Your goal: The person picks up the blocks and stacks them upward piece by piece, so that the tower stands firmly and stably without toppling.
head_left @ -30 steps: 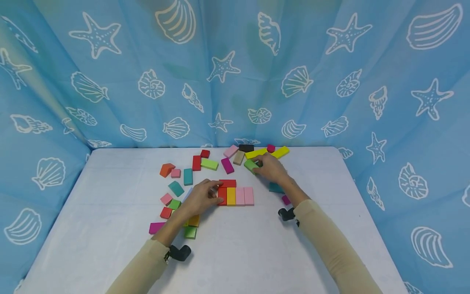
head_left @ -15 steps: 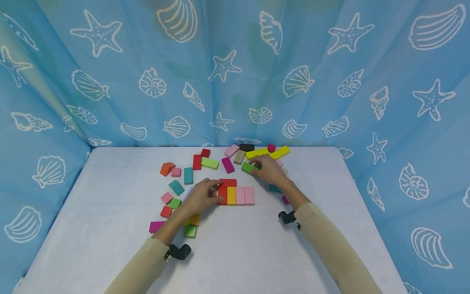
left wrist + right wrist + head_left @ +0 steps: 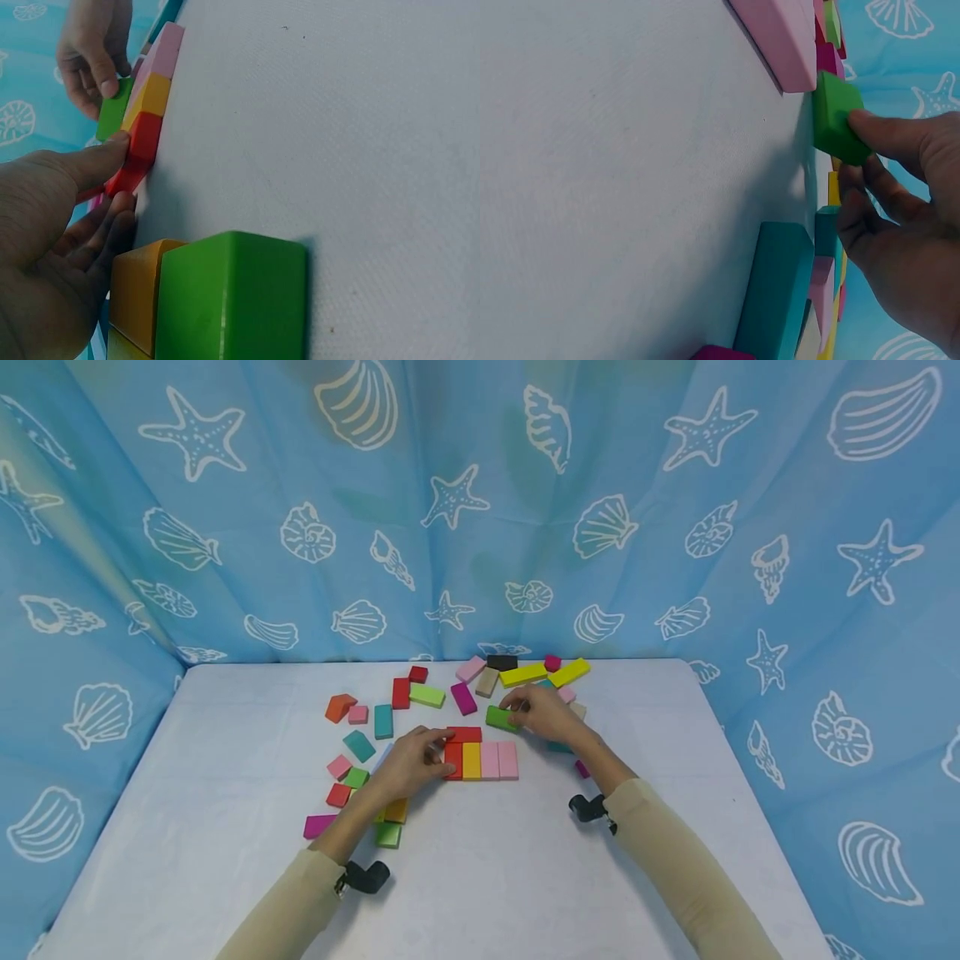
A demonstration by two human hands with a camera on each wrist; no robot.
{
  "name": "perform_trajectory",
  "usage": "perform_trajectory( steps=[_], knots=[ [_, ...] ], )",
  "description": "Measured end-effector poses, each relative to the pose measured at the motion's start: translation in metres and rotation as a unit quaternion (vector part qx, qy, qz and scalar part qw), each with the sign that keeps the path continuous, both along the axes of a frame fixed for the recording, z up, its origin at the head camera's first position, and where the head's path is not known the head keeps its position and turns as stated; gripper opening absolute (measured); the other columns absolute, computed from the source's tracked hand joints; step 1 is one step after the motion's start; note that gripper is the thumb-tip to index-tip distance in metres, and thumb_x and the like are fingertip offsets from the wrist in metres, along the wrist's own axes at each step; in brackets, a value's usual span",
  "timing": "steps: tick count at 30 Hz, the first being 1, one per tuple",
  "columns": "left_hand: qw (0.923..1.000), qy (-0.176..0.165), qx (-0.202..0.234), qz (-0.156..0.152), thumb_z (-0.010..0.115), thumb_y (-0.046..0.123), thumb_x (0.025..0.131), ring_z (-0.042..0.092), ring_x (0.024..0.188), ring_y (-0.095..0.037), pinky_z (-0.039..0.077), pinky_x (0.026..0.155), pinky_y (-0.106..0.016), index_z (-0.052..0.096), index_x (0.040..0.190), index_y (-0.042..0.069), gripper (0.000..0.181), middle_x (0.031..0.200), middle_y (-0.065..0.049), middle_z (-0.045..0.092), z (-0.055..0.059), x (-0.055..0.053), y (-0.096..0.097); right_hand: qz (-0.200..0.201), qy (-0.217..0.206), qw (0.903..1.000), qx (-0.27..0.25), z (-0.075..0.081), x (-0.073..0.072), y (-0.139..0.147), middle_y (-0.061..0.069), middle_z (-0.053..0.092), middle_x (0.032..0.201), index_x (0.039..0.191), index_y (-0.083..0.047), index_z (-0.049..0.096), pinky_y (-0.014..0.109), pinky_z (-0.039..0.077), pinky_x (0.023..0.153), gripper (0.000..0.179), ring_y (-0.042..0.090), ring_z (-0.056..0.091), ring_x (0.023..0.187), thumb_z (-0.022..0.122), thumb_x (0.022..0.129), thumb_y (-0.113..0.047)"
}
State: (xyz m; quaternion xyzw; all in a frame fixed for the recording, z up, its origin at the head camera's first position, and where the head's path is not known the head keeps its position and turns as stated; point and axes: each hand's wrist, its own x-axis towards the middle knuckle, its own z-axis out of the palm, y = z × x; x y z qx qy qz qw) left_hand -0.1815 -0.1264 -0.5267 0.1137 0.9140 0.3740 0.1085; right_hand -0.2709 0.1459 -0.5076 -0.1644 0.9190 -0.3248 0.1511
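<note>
Fingers [image 3: 889, 187] of the right hand [image 3: 551, 713] pinch the green block [image 3: 500, 717] by its right end near mid-frame, its long axis running left from them nearly crosswise, just up and right of the red blocks [image 3: 467, 734] that the left hand [image 3: 409, 762] grips with bent fingers.

Blue curtain [image 3: 510, 539] with white seashell pattern behind a white table [image 3: 510, 868].

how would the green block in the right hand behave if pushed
The green block is probably stiff, looking undeformed in the right hand's pinch. Its flat faces suggest sliding, not rolling. Its smooth finish may be slightly slippery.
</note>
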Motion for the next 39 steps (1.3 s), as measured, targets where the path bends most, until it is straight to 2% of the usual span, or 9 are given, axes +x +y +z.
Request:
perform_trajectory(
  steps=[6,13,24,39],
  knots=[
    [1.0000,0.002,0.003,-0.001,0.083,0.027,0.084,0.058,0.090,-0.013,0.054,0.072,-0.022,0.058,0.142,0.020,0.064,0.109,0.000,0.059,0.0002,0.0013,-0.0005,0.031,-0.043,0.9985,-0.013,-0.0022,0.0034,0.0044,-0.002,0.067,0.105,0.119,-0.021,0.071,0.035,0.054,0.090,0.024,0.020,0.059,0.104,0.070,0.095,-0.017],
    [1.0000,0.006,0.000,0.000,0.083,0.027,0.084,0.058,0.093,-0.013,0.055,0.076,-0.024,0.058,0.142,0.020,0.063,0.111,-0.001,0.060,-0.0010,0.0026,-0.0007,0.063,-0.042,0.9970,-0.016,-0.0067,0.0043,0.0041,-0.005,0.069,0.113,0.118,-0.022,0.073,0.035,0.054,0.093,0.023,0.019,0.058,0.109,0.069,0.096,-0.017],
    [1.0000,0.001,0.003,0.002,0.083,0.027,0.085,0.057,0.089,-0.014,0.054,0.071,-0.024,0.058,0.142,0.018,0.063,0.110,-0.001,0.059,0.0014,0.0016,0.0013,0.066,-0.045,0.9967,0.016,-0.0008,0.0069,-0.0006,-0.005,0.070,0.112,0.121,-0.022,0.074,0.038,0.051,0.095,0.027,0.019,0.056,0.112,0.070,0.095,-0.019],
    [1.0000,-0.003,-0.002,0.008,0.083,0.026,0.084,0.057,0.090,-0.014,0.054,0.072,-0.024,0.058,0.142,0.019,0.064,0.114,-0.001,0.060,0.0024,0.0017,0.0021,0.066,-0.047,0.9965,0.022,-0.0016,0.0066,-0.0001,-0.005,0.068,0.111,0.123,-0.023,0.074,0.035,0.053,0.091,0.027,0.017,0.057,0.111,0.070,0.096,-0.024]
  ],
)
